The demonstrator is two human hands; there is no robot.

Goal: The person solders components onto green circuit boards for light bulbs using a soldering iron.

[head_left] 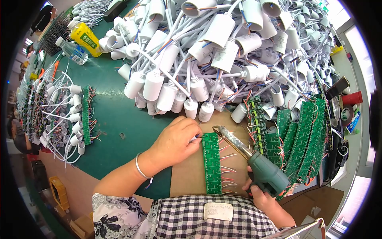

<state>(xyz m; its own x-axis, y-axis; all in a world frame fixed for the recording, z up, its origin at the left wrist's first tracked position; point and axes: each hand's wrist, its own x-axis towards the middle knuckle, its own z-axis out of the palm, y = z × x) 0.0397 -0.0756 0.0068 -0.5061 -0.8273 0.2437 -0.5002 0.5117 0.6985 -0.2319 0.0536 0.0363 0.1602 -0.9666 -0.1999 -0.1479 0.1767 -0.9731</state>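
Left hand: fingers curled in a pinch on a wire; only a short bluish-white bit shows, the rest is covered by the fingers. Right hand: wrapped round the dark green handle of a soldering gun, most fingers hidden behind it. Gun angles up and left, tip just beside the upper end of the circuit board strip; can't tell if they touch.

Strip lies lengthwise on a brown mat, red and white leads fanning off its right edge. Its lower end meets the checked apron, so can't tell if it runs on underneath. Loose wire ends show below the left wrist's bangle; the forearm hides where they lead.

Big heap of white lamp sockets beyond the hands, cut off at the top edge; too tangled to trace cords. More green boards stacked at right, overlapping, lower ones partly covered. Wired cluster on the green table; far left rim blurred.
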